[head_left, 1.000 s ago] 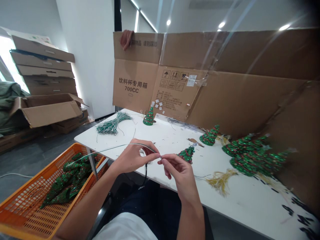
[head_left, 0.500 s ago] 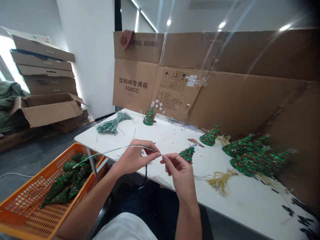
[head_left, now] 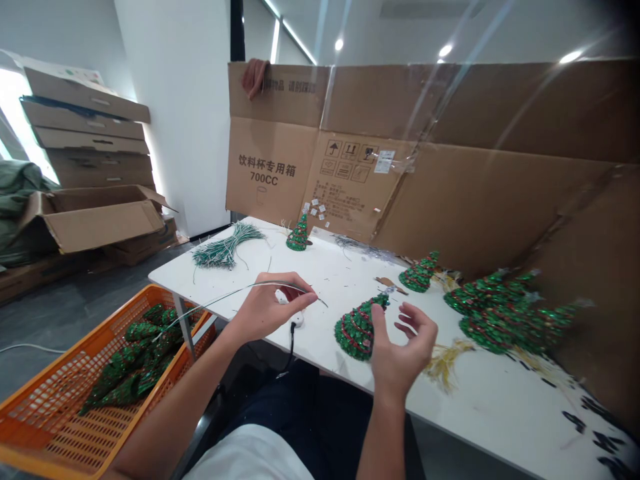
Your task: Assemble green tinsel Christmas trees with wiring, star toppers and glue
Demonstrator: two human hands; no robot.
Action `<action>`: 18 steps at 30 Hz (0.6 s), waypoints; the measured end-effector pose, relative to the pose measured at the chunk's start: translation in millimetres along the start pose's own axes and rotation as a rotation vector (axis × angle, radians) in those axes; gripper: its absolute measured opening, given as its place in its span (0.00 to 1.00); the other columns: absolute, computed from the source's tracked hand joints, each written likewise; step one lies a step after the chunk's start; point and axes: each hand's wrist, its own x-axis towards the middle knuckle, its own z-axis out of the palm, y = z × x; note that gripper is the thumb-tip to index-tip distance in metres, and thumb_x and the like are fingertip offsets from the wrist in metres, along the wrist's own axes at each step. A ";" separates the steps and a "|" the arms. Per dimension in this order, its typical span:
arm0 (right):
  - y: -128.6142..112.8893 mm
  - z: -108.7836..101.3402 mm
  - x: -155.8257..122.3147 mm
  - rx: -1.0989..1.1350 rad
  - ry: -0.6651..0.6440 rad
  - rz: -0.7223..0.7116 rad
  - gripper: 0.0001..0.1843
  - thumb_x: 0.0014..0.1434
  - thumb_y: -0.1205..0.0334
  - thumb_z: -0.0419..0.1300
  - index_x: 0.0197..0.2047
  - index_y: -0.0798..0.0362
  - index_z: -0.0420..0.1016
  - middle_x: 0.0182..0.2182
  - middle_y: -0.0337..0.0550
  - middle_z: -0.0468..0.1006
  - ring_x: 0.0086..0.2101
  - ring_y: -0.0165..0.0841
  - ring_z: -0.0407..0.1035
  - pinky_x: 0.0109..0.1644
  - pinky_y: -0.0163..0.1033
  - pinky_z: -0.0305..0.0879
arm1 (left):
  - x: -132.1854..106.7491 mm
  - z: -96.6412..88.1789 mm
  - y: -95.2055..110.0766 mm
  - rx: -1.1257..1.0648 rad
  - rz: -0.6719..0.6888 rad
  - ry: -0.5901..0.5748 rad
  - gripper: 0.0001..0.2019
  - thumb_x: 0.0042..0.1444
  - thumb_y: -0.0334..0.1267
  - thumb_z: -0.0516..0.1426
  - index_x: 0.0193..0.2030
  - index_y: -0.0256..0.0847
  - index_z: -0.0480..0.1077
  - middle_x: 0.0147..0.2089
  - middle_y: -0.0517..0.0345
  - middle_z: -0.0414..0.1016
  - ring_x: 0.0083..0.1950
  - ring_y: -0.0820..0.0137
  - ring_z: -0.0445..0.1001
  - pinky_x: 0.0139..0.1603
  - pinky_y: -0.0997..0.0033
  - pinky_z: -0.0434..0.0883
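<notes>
- Hands apart: left hand (head_left: 267, 308) pinches green wire (head_left: 240, 291); right hand (head_left: 403, 350) open, just beside tinsel tree (head_left: 357, 331) on white table (head_left: 465, 407).
- Wire bundle (head_left: 225, 252) lies on table; orange crate (head_left: 165, 288) beside table holds green cones (head_left: 133, 363), count unclear.

The left hand (head_left: 267, 310) hides most of a small white corded device (head_left: 299, 319).

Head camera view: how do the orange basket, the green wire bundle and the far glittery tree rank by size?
1. Orange basket, though it's nearest the camera, which may exaggerate it
2. Green wire bundle
3. Far tree
</notes>
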 end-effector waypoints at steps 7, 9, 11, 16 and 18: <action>49.7 6.6 0.2 -0.204 -0.314 0.107 0.46 0.55 0.34 0.72 0.67 0.52 0.68 0.58 0.59 0.76 0.58 0.54 0.71 0.64 0.58 0.66 | 0.7 1.5 2.7 -0.006 0.007 -0.021 0.12 0.66 0.48 0.67 0.39 0.42 0.84 0.38 0.55 0.87 0.37 0.68 0.81 0.41 0.71 0.76; 55.5 7.1 -0.2 -0.229 -0.370 0.159 0.43 0.55 0.33 0.71 0.63 0.52 0.70 0.53 0.58 0.79 0.54 0.55 0.73 0.62 0.59 0.66 | 0.6 1.2 3.0 -0.007 0.006 -0.023 0.12 0.66 0.48 0.67 0.39 0.42 0.84 0.38 0.55 0.87 0.37 0.68 0.81 0.41 0.70 0.77; 57.8 7.0 0.0 -0.239 -0.421 0.202 0.38 0.57 0.32 0.69 0.58 0.51 0.72 0.47 0.53 0.81 0.49 0.53 0.75 0.59 0.57 0.67 | 0.2 0.8 3.1 -0.007 0.004 -0.017 0.12 0.66 0.49 0.67 0.39 0.42 0.83 0.39 0.55 0.87 0.37 0.68 0.81 0.42 0.70 0.77; 55.1 6.0 1.4 -0.232 -0.438 0.240 0.32 0.59 0.32 0.67 0.53 0.48 0.70 0.43 0.50 0.83 0.45 0.50 0.76 0.54 0.51 0.68 | -0.8 0.9 3.9 -0.011 0.007 -0.008 0.12 0.66 0.48 0.67 0.39 0.41 0.84 0.39 0.55 0.87 0.37 0.69 0.81 0.41 0.71 0.77; 51.6 4.4 2.3 -0.228 -0.418 0.231 0.31 0.59 0.32 0.68 0.51 0.48 0.70 0.41 0.48 0.82 0.44 0.49 0.76 0.53 0.51 0.68 | -1.0 0.9 4.7 -0.017 0.012 -0.003 0.12 0.66 0.48 0.67 0.39 0.41 0.84 0.39 0.55 0.87 0.37 0.69 0.81 0.41 0.72 0.77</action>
